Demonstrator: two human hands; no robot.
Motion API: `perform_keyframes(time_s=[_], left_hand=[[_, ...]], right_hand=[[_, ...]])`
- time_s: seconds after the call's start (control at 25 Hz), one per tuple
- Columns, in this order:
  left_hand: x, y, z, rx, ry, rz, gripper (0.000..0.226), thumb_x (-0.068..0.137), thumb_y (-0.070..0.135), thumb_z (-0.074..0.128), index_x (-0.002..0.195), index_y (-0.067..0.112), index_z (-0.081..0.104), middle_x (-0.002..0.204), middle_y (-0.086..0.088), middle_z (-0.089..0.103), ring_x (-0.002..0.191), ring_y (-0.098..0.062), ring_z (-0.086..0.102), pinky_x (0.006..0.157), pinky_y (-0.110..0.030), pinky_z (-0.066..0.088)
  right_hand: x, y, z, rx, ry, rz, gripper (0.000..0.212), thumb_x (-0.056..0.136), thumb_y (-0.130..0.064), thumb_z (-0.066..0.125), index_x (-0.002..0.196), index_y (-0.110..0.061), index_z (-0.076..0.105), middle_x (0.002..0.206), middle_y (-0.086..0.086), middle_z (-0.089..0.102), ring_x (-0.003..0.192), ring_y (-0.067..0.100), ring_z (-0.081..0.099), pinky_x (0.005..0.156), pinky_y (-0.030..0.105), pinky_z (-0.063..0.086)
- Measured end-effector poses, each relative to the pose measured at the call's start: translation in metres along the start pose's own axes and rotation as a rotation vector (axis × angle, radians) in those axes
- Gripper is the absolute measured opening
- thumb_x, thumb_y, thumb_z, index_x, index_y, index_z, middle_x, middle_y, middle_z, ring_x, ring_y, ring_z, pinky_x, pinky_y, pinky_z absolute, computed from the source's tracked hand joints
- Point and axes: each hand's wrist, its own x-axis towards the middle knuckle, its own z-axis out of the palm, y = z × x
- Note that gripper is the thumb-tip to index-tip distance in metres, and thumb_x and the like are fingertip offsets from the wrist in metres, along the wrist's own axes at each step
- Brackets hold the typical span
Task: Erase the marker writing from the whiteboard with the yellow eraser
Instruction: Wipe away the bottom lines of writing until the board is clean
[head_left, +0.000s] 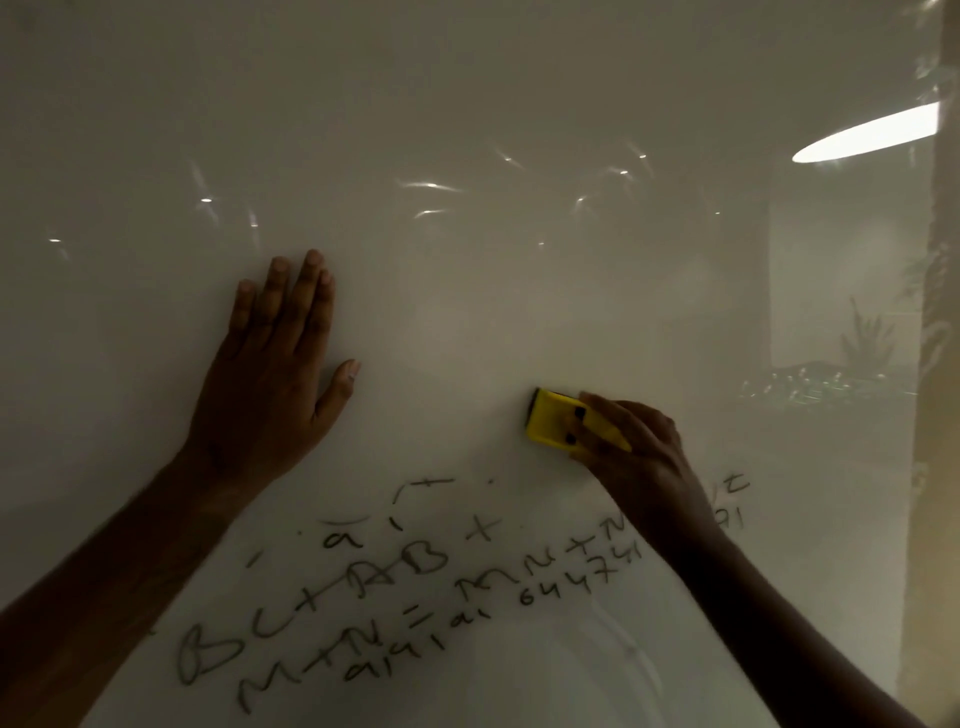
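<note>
One whiteboard (467, 130), one yellow eraser (556, 421), two bare hands, a left hand (270, 384) and a right hand (639, 457), roughly three slanting rows of dark marker writing (405, 587), one bright oval light reflection (867, 132)

Bright oval light reflection (866, 133), faint plant reflection (866, 340)

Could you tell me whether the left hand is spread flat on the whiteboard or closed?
Spread flat: the left hand lies palm-down on the whiteboard, fingers extended and holding nothing.
</note>
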Motion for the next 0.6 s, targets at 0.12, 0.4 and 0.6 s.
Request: perform_keyframes(time_s=[0.12, 0.4, 0.6], left_hand=[[0.001, -0.001, -0.001, 0.009, -0.006, 0.006, 0.082, 0.109, 0.048, 0.034, 0.172, -0.001, 0.013, 0.181, -0.021, 0.011, 0.166, -0.045, 0.013, 0.135, -0.055, 0.006], [-0.019, -0.013, -0.005, 0.033, 0.001, -0.037, 0.085, 0.109, 0.053, 0.034, 0.172, -0.001, 0.014, 0.181, -0.02, 0.011, 0.166, -0.043, 0.016, 0.136, -0.056, 0.008], [-0.018, -0.01, -0.006, 0.051, -0.012, -0.043, 0.084, 0.11, 0.052, 0.034, 0.171, -0.002, 0.015, 0.181, -0.021, 0.012, 0.167, -0.043, 0.014, 0.136, -0.057, 0.008]], right_hand=[[-0.002, -0.048, 0.023, 0.083, -0.051, -0.06, 0.033, 0.105, -0.03, 0.068, 0.137, -0.024, 0.071, 0.155, 0.007, 0.056, 0.133, 0.032, 0.055, 0.107, 0.045, 0.044], [-0.058, -0.034, 0.007, 0.051, -0.181, -0.153, 0.043, 0.103, -0.035, 0.062, 0.146, -0.033, 0.06, 0.153, 0.0, 0.055, 0.131, 0.029, 0.052, 0.095, 0.051, 0.054], [0.018, -0.068, 0.021, 0.111, -0.026, -0.048, 0.029, 0.1, -0.034, 0.067, 0.128, -0.03, 0.074, 0.152, 0.001, 0.058, 0.127, 0.03, 0.055, 0.1, 0.046, 0.043]])
